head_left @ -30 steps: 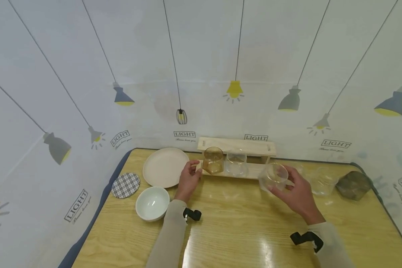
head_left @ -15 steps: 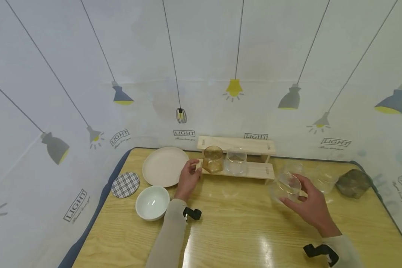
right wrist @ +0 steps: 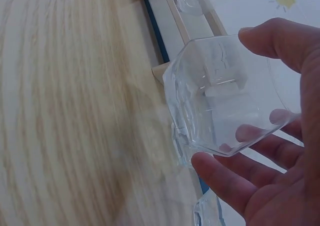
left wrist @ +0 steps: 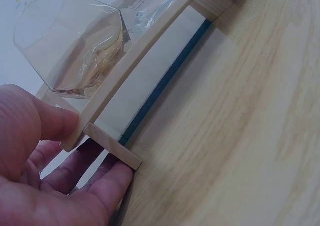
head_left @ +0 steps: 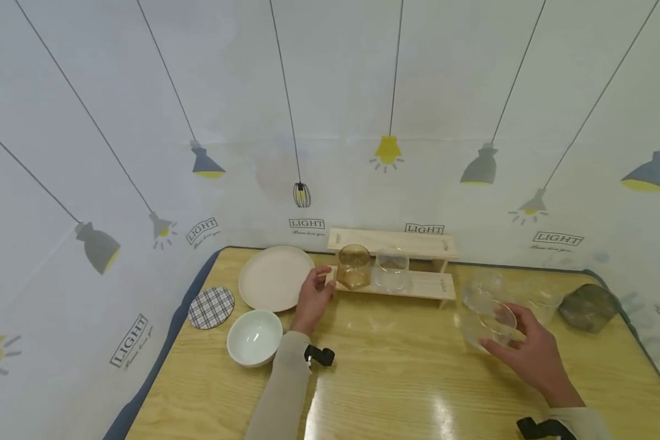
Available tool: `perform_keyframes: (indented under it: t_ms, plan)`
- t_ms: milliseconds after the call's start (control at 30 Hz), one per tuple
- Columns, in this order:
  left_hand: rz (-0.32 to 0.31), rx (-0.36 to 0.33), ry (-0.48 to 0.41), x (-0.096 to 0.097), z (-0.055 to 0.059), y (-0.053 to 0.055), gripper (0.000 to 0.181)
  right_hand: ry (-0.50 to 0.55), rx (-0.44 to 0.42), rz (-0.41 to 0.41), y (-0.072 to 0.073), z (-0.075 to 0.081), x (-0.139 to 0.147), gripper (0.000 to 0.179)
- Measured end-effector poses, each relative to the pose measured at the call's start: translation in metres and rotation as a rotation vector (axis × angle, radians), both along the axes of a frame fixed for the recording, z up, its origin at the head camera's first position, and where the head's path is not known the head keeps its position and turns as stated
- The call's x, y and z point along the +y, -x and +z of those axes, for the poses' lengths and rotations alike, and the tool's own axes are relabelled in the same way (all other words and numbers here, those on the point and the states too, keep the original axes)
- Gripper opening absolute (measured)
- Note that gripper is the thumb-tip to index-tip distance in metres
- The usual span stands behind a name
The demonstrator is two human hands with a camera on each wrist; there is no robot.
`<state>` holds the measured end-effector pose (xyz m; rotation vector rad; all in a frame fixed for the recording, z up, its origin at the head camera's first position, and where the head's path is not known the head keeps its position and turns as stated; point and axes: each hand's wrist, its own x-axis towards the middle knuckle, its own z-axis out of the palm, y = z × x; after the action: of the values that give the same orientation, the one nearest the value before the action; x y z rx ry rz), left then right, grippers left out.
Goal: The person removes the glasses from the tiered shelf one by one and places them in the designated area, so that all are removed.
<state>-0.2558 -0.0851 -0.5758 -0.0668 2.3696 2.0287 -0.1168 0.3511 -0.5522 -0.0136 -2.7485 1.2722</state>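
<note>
Reads as a home-style kitchen or dining corner, can't tell if real or mocked up: wood-grain counter (head_left: 396, 373) against wall covering (head_left: 341, 73) printed with pendant lamps (head_left: 205, 162) and "LIGHT" lettering (head_left: 307, 224), carrying tableware, i.e. plate (head_left: 275, 278), bowl (head_left: 255, 338), checked coaster (head_left: 211, 308), glass tumblers (head_left: 484, 329), two-tier wooden rack (head_left: 387, 239).

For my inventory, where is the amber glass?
In the head view, the amber glass stands on the lower shelf, left of a clear glass, beside the left hand.
</note>
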Motion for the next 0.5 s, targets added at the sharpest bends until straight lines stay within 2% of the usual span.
perform_keyframes:
  t_ms: [333, 500]
  plan:
    - [0.011, -0.016, 0.016, 0.0, -0.0009, -0.0018, 0.035, -0.03, -0.067, -0.018, -0.0019, -0.0046, 0.0055, 0.09]
    - [0.005, -0.012, 0.016, -0.0004, -0.0015, -0.0013, 0.036, -0.035, -0.063, -0.013, -0.001, -0.0089, 0.0072, 0.091]
